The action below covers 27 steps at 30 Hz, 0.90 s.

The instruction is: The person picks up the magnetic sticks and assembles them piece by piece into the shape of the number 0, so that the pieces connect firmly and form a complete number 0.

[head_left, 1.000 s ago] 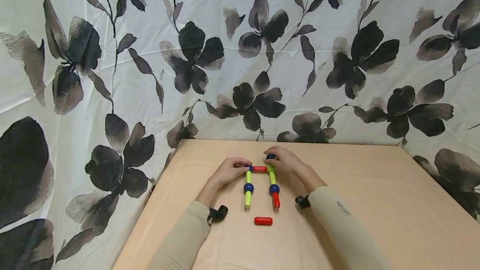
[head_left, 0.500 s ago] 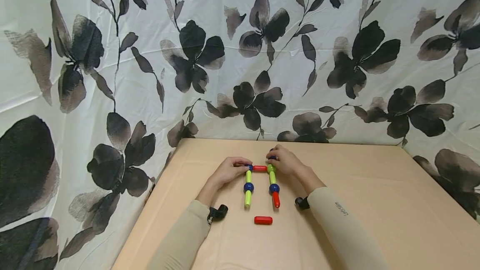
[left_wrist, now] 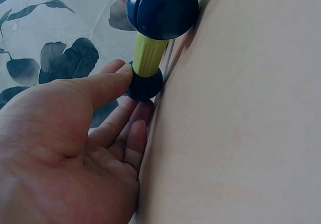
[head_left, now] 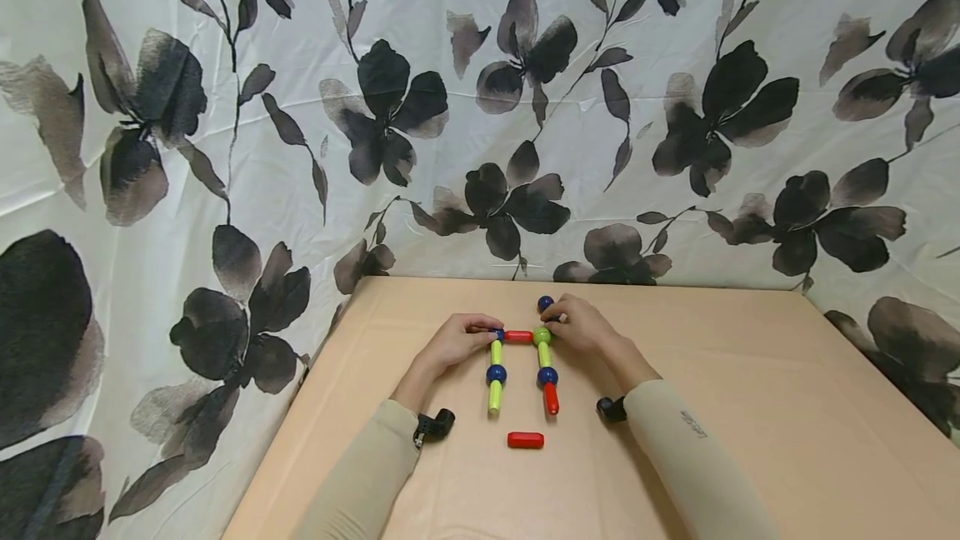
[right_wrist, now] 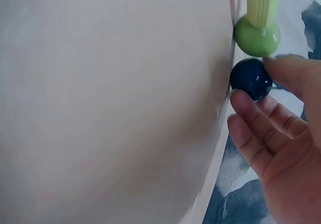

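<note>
A U-shaped frame of sticks and balls lies on the table. Its left side has two yellow-green sticks (head_left: 496,396) around a blue ball (head_left: 496,374). On the right side, a green ball (head_left: 542,336) heads a yellow-green stick, a blue ball (head_left: 547,377) and a red stick (head_left: 551,398). A red stick (head_left: 518,337) bridges the far ends. My left hand (head_left: 459,347) pinches the blue ball (left_wrist: 145,86) at the far left corner. My right hand (head_left: 588,332) pinches a blue ball (right_wrist: 251,79) beside the green ball. Another blue ball (head_left: 545,303) shows just beyond my right fingertips.
A loose red stick (head_left: 526,440) lies nearer me, below the frame. Behind the tan tabletop (head_left: 720,407) hangs a white cloth (head_left: 600,132) with dark flowers. Black wrist cameras sit on both wrists.
My right hand has shifted slightly right, uncovering the green ball and a blue ball at the back. My left hand stays on its corner ball.
</note>
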### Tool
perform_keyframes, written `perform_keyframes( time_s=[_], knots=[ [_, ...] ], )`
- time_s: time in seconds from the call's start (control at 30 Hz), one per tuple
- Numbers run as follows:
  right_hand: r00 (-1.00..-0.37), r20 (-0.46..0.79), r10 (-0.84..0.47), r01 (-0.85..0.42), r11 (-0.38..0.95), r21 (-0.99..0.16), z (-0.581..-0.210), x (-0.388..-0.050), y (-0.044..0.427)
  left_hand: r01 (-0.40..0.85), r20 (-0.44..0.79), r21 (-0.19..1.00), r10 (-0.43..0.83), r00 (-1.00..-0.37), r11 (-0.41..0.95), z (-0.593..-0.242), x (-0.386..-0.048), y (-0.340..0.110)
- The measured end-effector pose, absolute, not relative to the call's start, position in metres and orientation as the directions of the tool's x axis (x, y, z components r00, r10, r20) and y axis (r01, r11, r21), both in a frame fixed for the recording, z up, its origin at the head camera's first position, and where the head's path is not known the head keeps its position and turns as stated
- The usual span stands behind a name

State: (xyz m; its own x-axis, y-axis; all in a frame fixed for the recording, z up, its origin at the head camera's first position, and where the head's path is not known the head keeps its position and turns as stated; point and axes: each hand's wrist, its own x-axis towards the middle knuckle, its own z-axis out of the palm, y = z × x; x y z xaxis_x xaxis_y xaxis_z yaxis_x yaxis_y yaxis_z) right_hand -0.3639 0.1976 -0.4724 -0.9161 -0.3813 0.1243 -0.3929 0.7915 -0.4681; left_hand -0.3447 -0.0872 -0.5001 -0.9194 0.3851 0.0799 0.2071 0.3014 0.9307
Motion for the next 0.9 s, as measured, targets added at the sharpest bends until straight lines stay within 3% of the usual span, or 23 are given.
perform_keyframes(
  time_s=[0.3, 0.77, 0.9],
  knots=[
    [-0.926, 0.083, -0.368, -0.343, 0.728, -0.594, -0.473, -0.355, 0.218, 0.214, 0.085, 0.931, 0.393, -0.916, 0.297, -0.498, -0.344, -0.087],
    [-0.922, 0.099, -0.374, -0.342, 0.669, -0.66, -0.464, -0.34, 0.223, 0.202, 0.07, 0.927, 0.382, -0.922, 0.316, -0.497, -0.341, -0.087],
    [-0.901, 0.143, -0.41, -0.395, 0.637, -0.662, -0.458, -0.332, 0.219, 0.209, 0.078, 0.928, 0.39, -0.918, 0.307, -0.498, -0.342, -0.087]
  ],
)
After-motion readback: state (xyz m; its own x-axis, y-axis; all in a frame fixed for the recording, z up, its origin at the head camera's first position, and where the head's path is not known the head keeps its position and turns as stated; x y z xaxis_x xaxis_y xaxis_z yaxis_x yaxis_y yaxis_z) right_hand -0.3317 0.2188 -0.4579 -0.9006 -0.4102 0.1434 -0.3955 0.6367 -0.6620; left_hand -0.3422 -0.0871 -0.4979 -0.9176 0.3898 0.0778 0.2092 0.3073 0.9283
